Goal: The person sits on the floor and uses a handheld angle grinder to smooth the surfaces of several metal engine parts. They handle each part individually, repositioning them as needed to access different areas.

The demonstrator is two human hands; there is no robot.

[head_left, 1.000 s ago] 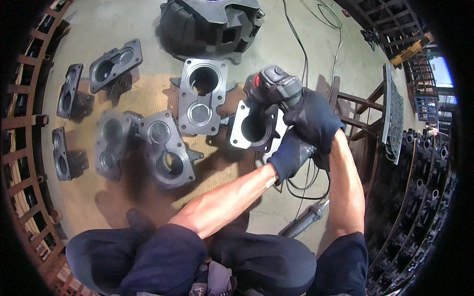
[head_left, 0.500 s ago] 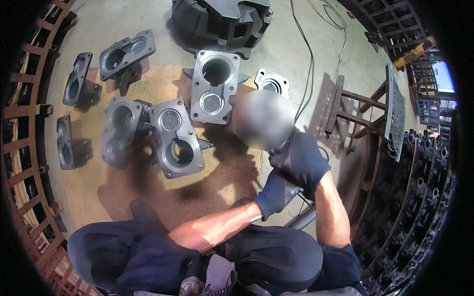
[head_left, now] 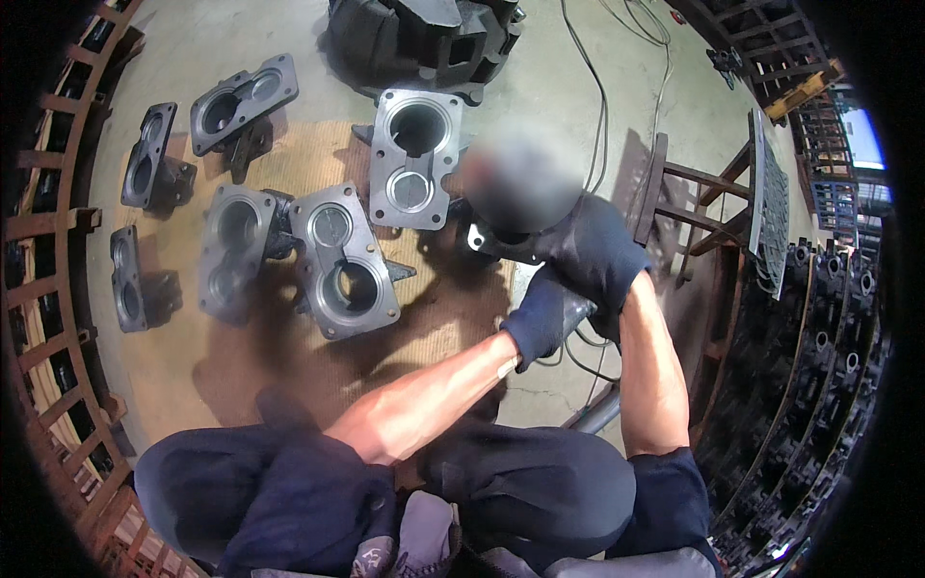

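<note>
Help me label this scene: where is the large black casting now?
The large black casting sits at the head view's top edge, slightly left of centre, just beyond a grey two-holed flange.

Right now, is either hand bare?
No: the left hand and the right hand are both gloved in dark fabric, with skin showing only from the wrists up.

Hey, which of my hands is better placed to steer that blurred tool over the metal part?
Probably your right: the right hand is farther forward, up against the blurred tool and nearer the metal part below. The left hand sits farther back, toward your knees.
</note>
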